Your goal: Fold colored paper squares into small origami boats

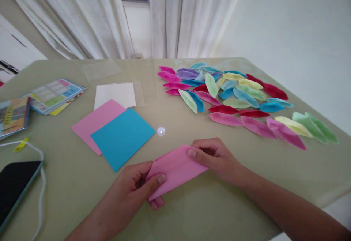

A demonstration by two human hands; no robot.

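A folded sheet of pink paper [177,171] is held above the table between both hands. My left hand [137,186] pinches its left end, thumb on top and fingers underneath. At the upper right corner, my right hand [216,158] grips the paper between thumb and fingers. Beyond my left hand lie a flat blue paper square [123,136] and, partly beneath it, a pink paper square [95,124]. Many folded paper boats or petal shapes [227,119] in pink, red, blue, green, yellow and purple spread over the right back of the table.
White paper [115,93] in a clear sleeve lies behind the squares. Printed booklets [59,93] are at the left. A tablet or phone [18,186] with a white cable [42,193] rests at the table's [219,211] near left. Curtains [186,18] hang behind.
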